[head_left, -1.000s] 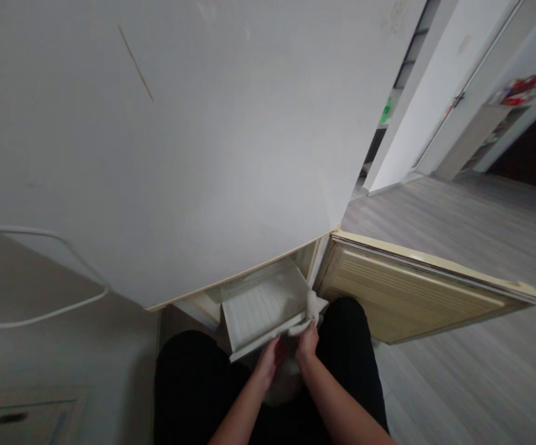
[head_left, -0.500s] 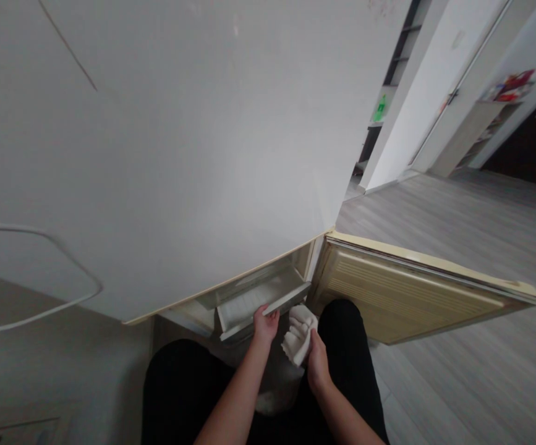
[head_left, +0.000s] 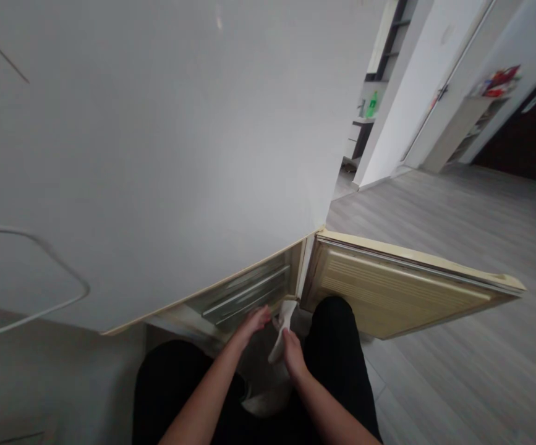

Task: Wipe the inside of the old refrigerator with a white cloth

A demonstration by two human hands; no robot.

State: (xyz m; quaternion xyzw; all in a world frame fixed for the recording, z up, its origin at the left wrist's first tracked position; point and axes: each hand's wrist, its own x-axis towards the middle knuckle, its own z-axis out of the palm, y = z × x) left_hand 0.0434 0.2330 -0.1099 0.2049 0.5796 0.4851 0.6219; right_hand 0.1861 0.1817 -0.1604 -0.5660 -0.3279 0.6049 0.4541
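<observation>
Your R hand (head_left: 294, 356) pinches white cloth (head_left: 281, 337), held in front of open compartment (head_left: 249, 293). Your L hand (head_left: 255, 321) is near cloth, fingers extended; can't tell if it touches drawer front (head_left: 246, 296). Door (head_left: 411, 287) open to R, beside your R knee (head_left: 335, 315).

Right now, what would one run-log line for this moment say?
left hand: near drawer | right hand: holding cloth | door: open

The open door (head_left: 402, 287) blocks the right side; the compartment's front (head_left: 249, 296) lies open.
</observation>
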